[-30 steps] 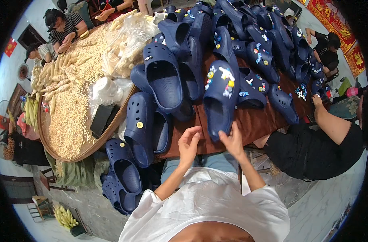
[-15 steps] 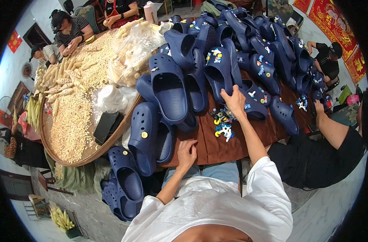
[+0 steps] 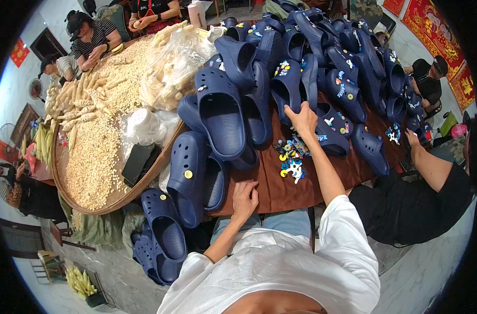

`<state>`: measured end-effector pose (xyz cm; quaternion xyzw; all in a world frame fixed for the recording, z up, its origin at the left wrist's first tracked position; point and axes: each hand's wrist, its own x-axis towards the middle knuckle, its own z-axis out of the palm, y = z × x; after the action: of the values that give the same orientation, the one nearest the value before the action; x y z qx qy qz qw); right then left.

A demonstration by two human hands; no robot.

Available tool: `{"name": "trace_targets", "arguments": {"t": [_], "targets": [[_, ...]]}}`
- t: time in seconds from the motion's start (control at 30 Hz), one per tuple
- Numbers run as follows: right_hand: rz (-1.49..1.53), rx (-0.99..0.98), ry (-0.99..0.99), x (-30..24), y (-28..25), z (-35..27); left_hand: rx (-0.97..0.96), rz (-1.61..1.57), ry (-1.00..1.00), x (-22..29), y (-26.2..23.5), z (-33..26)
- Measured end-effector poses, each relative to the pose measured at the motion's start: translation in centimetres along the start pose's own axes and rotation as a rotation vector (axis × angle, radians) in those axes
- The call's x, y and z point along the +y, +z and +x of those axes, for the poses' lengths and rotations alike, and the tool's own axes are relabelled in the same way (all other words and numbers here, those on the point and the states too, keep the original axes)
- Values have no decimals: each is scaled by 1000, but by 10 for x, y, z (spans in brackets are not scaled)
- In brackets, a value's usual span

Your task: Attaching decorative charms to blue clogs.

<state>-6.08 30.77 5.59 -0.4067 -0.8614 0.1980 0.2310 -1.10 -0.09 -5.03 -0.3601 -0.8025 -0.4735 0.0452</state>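
Observation:
My right hand (image 3: 303, 121) reaches over the table and grips the heel end of a navy clog (image 3: 286, 93). Colourful charms sit on that clog's toe, which points away from me. Close to its right side stands another navy clog (image 3: 310, 78), tilted. My left hand (image 3: 244, 200) rests at the near edge of the brown cloth (image 3: 270, 189), its fingers loosely bent and apart, with nothing visible in them. Between my hands and a little farther off lies a small pile of shoe charms (image 3: 292, 157), yellow, blue, white and black.
Navy clogs are heaped across the far table, with a large undecorated clog (image 3: 220, 115) at left. A round tray (image 3: 160, 166) holds corn kernels, cobs, a plastic bag and a black phone-like object (image 3: 140, 163). A co-worker's hand (image 3: 413, 138) reaches in at right. Others sit around.
The gripped clog has shifted slightly right and away, and the clog beside it has moved right too. My right hand has moved with it, while my left hand has barely moved.

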Motion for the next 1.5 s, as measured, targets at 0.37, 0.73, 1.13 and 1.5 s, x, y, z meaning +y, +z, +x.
{"name": "trace_targets", "arguments": {"t": [0.37,0.73,1.13,1.5], "targets": [[-29,94,-152,-11,11,-6,11,16,25,0,4,-1],[244,106,-718,-87,30,24,0,64,55,-5,8,-4],[532,15,-662,-107,39,39,15,90,69,-4,11,-4],[523,1,-634,-40,-70,-112,36,34,59,-6,11,-3]]}}
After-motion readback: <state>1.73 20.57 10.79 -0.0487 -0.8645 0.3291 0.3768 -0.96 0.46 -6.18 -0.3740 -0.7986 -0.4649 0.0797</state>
